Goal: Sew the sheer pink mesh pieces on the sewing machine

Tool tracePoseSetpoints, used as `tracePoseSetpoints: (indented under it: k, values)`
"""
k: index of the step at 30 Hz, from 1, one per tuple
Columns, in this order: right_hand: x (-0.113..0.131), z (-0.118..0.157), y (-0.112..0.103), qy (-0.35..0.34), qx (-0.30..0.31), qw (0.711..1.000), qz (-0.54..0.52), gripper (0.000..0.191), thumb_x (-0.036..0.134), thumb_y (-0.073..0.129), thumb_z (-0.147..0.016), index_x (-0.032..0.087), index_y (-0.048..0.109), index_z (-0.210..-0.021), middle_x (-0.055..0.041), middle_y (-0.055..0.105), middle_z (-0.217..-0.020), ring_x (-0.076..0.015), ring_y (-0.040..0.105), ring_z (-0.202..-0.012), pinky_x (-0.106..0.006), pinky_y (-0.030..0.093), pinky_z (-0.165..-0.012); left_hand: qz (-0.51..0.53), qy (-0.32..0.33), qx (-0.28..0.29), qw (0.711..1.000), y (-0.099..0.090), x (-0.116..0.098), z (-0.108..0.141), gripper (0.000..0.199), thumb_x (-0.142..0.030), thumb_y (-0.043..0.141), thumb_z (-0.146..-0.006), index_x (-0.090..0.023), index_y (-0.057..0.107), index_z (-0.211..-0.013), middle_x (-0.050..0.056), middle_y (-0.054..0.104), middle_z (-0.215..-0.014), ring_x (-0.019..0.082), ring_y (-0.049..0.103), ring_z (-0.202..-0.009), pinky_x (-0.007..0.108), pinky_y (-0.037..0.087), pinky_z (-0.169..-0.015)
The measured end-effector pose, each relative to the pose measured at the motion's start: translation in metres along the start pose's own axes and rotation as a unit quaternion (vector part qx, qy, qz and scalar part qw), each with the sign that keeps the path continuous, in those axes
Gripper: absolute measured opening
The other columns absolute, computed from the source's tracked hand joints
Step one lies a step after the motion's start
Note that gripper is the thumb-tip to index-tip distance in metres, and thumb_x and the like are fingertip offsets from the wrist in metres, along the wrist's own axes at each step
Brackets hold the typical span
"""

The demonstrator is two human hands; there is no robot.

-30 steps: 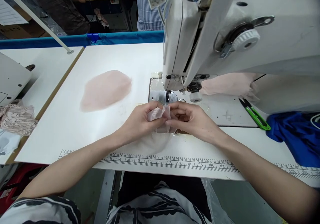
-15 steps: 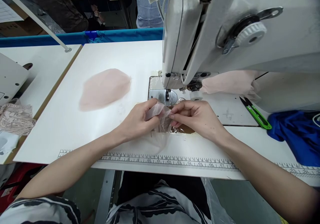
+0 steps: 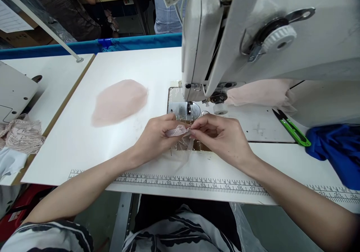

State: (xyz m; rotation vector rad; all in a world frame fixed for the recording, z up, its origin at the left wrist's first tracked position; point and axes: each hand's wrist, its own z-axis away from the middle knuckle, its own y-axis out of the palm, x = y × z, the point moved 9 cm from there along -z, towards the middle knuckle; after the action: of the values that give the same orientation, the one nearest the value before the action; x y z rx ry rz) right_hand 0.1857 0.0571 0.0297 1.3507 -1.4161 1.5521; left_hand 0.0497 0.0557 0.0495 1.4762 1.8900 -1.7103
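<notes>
In front of the sewing machine (image 3: pixel 202 53), a piece of sheer pale fabric (image 3: pixel 176 131) is gripped between my two hands. My left hand (image 3: pixel 157 134) is closed around it, with a bunched fold showing between thumb and fingers. My right hand (image 3: pixel 221 132) pinches the fabric's edge with thumb and forefinger. A thin, see-through part of it hangs down toward the table edge. Just beyond my fingers lie the needle plate and presser foot (image 3: pixel 190 108). A flat pale pink fabric piece (image 3: pixel 120 102) rests on the table to the left.
Green thread snips (image 3: pixel 294 130) lie at the right beside blue cloth (image 3: pixel 334 150). More pink fabric (image 3: pixel 258 92) sits behind the machine's needle area. A ruler strip (image 3: pixel 180 182) runs along the front edge. Lace trim (image 3: pixel 24 135) is heaped at the left. Other people are beyond the blue barrier (image 3: pixel 140 41).
My fingers have drawn closer together, and the fabric fold in my left hand is now flatter and more bunched. The whole view has shifted slightly.
</notes>
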Motion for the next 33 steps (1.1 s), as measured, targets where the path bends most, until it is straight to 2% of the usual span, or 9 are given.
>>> tracePoseSetpoints:
  k: [10,17,21,25,26,28,29,31,33]
  values:
    - [0.018,0.004,-0.001,-0.092,-0.023,0.994,0.06,0.008,0.022,0.064,-0.088,0.024,0.07,-0.093,-0.001,0.073,-0.086,-0.0152,0.07,-0.073,-0.028,0.062,-0.065,0.012,0.061,-0.066,0.996,-0.008,-0.004,0.003,0.014,-0.015,0.071,-0.085,-0.022,0.075,-0.095,-0.003,0.057,-0.073,0.006,0.055,-0.061,0.016,0.044,-0.052]
    - [0.023,0.006,0.001,-0.124,-0.015,0.987,0.104,0.011,0.019,0.061,-0.089,0.024,0.069,-0.094,-0.0002,0.073,-0.085,-0.0139,0.068,-0.07,-0.026,0.059,-0.061,-0.016,0.094,-0.077,0.993,-0.009,-0.01,0.003,0.011,-0.016,0.069,-0.086,-0.021,0.074,-0.094,-0.002,0.06,-0.074,0.007,0.058,-0.062,0.017,0.046,-0.053]
    - [0.028,0.007,0.003,-0.175,-0.016,0.972,0.155,0.014,0.016,0.057,-0.091,0.023,0.068,-0.093,0.0002,0.073,-0.083,-0.0124,0.066,-0.068,-0.025,0.055,-0.059,-0.064,0.113,-0.09,0.987,-0.01,-0.013,0.005,0.006,-0.017,0.067,-0.088,-0.019,0.071,-0.092,-0.001,0.063,-0.073,0.007,0.058,-0.061,0.017,0.044,-0.052]
    - [0.032,0.01,0.001,-0.205,-0.027,0.96,0.188,0.017,0.022,0.054,-0.094,0.025,0.07,-0.088,0.0,0.074,-0.079,-0.0138,0.066,-0.067,-0.028,0.054,-0.06,-0.105,0.13,-0.088,0.982,-0.01,-0.022,0.008,0.007,-0.02,0.062,-0.091,-0.019,0.069,-0.089,-0.001,0.065,-0.072,0.007,0.058,-0.06,0.017,0.043,-0.051]
    - [0.035,0.012,-0.001,-0.209,-0.028,0.96,0.185,0.017,0.024,0.055,-0.094,0.026,0.07,-0.086,-0.0003,0.074,-0.078,-0.014,0.066,-0.065,-0.028,0.053,-0.06,-0.094,0.118,-0.08,0.985,-0.011,-0.023,0.007,0.008,-0.022,0.062,-0.091,-0.02,0.069,-0.087,-0.002,0.066,-0.071,0.007,0.058,-0.06,0.017,0.043,-0.051]
    - [0.038,0.011,-0.004,-0.187,-0.006,0.971,0.149,0.016,0.027,0.058,-0.092,0.025,0.07,-0.083,-0.0003,0.073,-0.074,-0.0138,0.065,-0.062,-0.027,0.052,-0.057,-0.032,0.053,-0.036,0.997,-0.009,-0.019,0.004,0.009,-0.025,0.066,-0.088,-0.019,0.07,-0.082,-0.002,0.067,-0.07,0.008,0.058,-0.06,0.018,0.043,-0.053]
    - [0.036,0.01,-0.004,-0.156,0.021,0.98,0.12,0.015,0.028,0.059,-0.091,0.024,0.07,-0.082,-0.0001,0.072,-0.072,-0.0134,0.064,-0.06,-0.027,0.051,-0.055,0.01,0.004,0.004,1.0,-0.004,-0.014,0.003,0.011,-0.027,0.068,-0.087,-0.019,0.07,-0.079,-0.002,0.067,-0.069,0.009,0.058,-0.06,0.019,0.043,-0.052]
    - [0.023,0.006,0.004,-0.049,0.097,0.992,0.055,0.015,0.028,0.061,-0.09,0.023,0.069,-0.079,0.0011,0.069,-0.066,-0.012,0.061,-0.054,-0.024,0.047,-0.048,0.086,-0.089,0.091,0.988,0.01,-0.004,0.004,0.013,-0.029,0.07,-0.085,-0.02,0.071,-0.076,-0.003,0.066,-0.067,0.01,0.057,-0.058,0.02,0.042,-0.051]
    - [0.01,0.004,0.01,0.022,0.131,0.99,0.05,0.017,0.029,0.061,-0.089,0.021,0.067,-0.076,0.0023,0.065,-0.061,-0.0109,0.057,-0.048,-0.024,0.043,-0.045,0.089,-0.145,0.13,0.977,0.02,0.007,0.006,0.015,-0.03,0.069,-0.085,-0.021,0.072,-0.074,-0.003,0.065,-0.065,0.011,0.056,-0.058,0.021,0.04,-0.05]
